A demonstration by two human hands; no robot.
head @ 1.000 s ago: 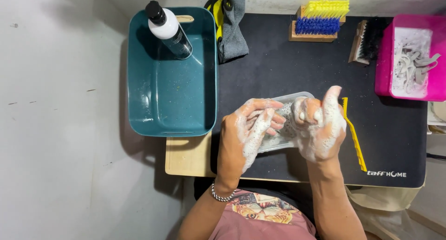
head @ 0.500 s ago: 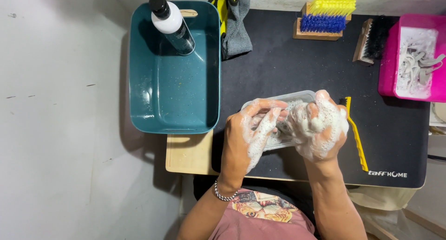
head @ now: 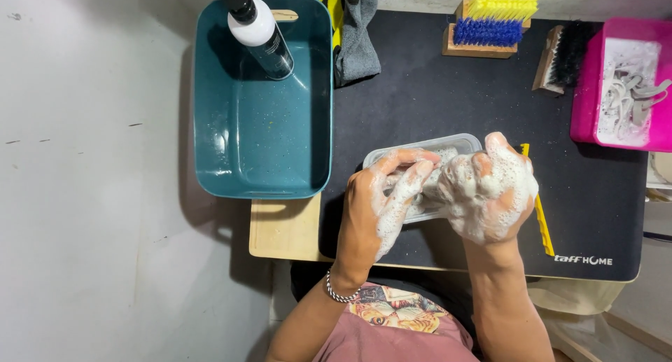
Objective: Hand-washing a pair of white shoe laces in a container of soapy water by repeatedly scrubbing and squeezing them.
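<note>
Both hands are thick with white soap foam. The left hand [head: 381, 201] and the right hand [head: 490, 194] press together over a small clear plastic tub [head: 420, 148] in the middle of the black mat on the worktop [head: 434, 103]. I cannot tell what they hold. A big teal plastic bin [head: 262, 138] sits at nine o'clock from the tub, and a pink tray [head: 584, 110] at two o'clock.

Item count, overhead view.
Two soapy hands (left hand [head: 378, 208], right hand [head: 490, 194]); one clear container [head: 420, 148]; one teal tub [head: 262, 103]; one pump bottle [head: 259, 29]; two brushes, yellow-blue brush [head: 493, 26] and black brush [head: 567, 54]; one pink tray [head: 584, 82] holding several pale pieces, number unclear; one grey cloth [head: 357, 33]; one black mat [head: 455, 96].
</note>
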